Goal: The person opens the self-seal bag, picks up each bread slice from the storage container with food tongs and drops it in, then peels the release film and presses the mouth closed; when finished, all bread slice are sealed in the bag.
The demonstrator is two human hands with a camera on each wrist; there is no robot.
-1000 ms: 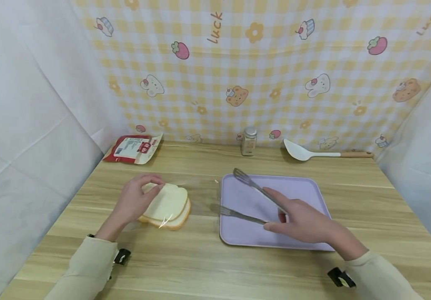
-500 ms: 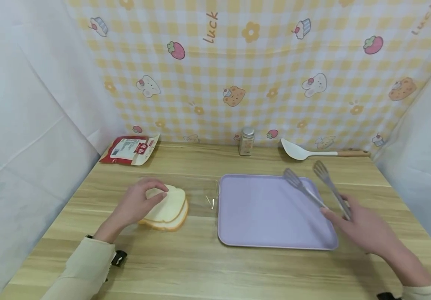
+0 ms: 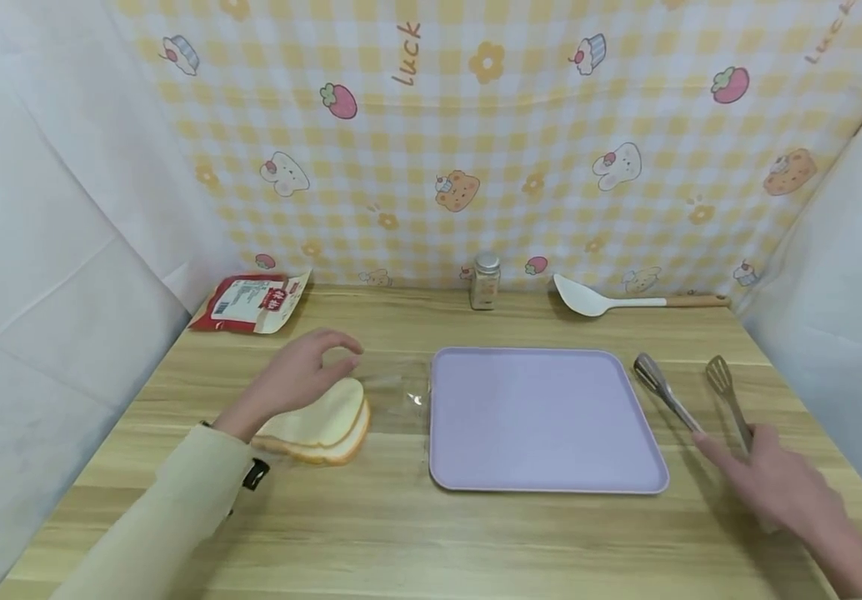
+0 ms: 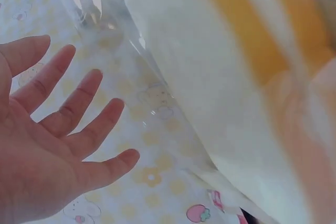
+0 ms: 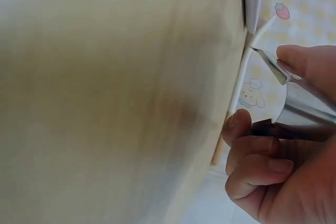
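My left hand [image 3: 296,375] hovers over the back of two stacked slices of white bread [image 3: 326,417], its fingers spread in the left wrist view with nothing in them. Clear plastic [image 3: 401,398] lies around the slices and stretches right as far as the tray. In my right hand [image 3: 794,487] are metal tongs [image 3: 654,379] with slotted heads, their two arms spread apart just right of the tray. The right wrist view shows the thumb on one arm of the tongs [image 5: 310,108] and curled fingers on the other.
A lilac tray [image 3: 543,417] lies between the hands. Along the back stand a red-and-white food packet [image 3: 251,302], a small shaker jar [image 3: 486,283] and a white ladle-like spoon [image 3: 588,298] with a wooden handle. A patterned curtain [image 3: 431,150] hangs behind the wooden tabletop [image 3: 371,533].
My right hand has carried the tongs rightward from over the tray to beyond its right edge. The left hand has lifted and shifted right and back from the bread.
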